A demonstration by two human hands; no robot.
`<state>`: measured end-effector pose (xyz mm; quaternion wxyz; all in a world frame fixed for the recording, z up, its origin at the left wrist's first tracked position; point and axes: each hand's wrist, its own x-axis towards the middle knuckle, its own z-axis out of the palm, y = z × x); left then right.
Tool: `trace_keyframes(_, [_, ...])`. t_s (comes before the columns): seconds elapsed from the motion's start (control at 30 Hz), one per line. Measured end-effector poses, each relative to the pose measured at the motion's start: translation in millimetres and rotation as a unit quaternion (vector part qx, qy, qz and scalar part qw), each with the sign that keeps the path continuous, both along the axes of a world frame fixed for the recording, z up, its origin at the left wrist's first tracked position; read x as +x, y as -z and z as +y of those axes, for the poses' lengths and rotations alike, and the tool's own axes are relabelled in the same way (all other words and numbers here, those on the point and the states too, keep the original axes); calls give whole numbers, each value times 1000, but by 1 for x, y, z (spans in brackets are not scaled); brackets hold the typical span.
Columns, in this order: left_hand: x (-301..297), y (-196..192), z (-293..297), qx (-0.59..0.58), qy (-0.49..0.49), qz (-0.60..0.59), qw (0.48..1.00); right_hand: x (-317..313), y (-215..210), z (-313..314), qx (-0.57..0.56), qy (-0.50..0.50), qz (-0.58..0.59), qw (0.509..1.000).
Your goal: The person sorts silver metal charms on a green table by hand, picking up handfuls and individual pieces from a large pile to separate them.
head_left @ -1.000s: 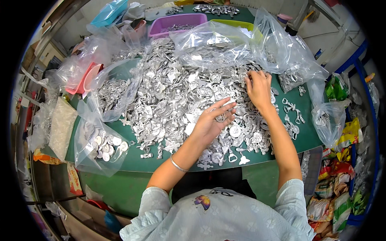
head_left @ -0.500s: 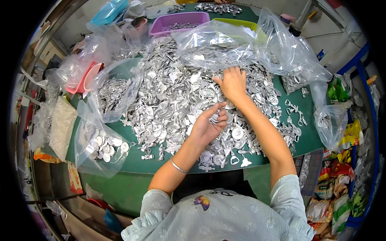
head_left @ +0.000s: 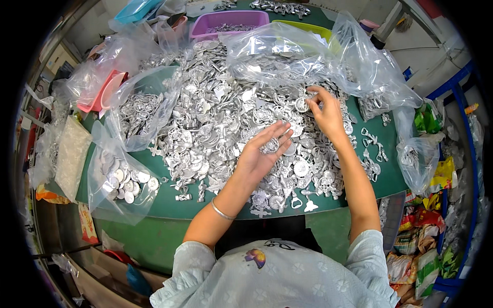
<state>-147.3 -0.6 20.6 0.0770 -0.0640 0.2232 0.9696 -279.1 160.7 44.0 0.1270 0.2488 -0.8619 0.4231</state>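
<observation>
A large heap of silvery cast-metal pieces, with discs, openwork rounds and figures among them, spreads over the green table. Above its near middle, my left hand cradles a round openwork metal piece against its loosely bent fingers. My right hand, over the right part of the heap, has thumb and forefinger curled at another round metal piece, seemingly pinched by its edge. A bottle-opener-shaped piece lies near the table's front edge.
Clear plastic bags with metal pieces flank the heap: one of discs at left, another bag at right. Behind stand a purple tub and a green tub, partly under plastic film. Red trays sit at left.
My right hand has lifted off the heap and moved right, its fingers now curled at a round piece. My left hand's fingers have straightened, showing the round piece in it. The view has shifted slightly.
</observation>
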Motion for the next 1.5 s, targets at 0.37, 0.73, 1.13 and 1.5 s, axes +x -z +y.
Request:
trace_keyframes(0.37, [-1,13,0,-25,19,3,1000,76,-8,-10,68,-164,173,969])
trace_keyframes(0.73, [-1,13,-2,115,99,50,987,64,-19,8,-238,-28,-79,968])
trace_keyframes(1.13, [-1,8,-19,170,-28,-45,984,56,14,-5,249,-40,165,953])
trace_keyframes(1.5, [2,-6,-12,105,-92,-82,987,56,0,39,219,50,68,972])
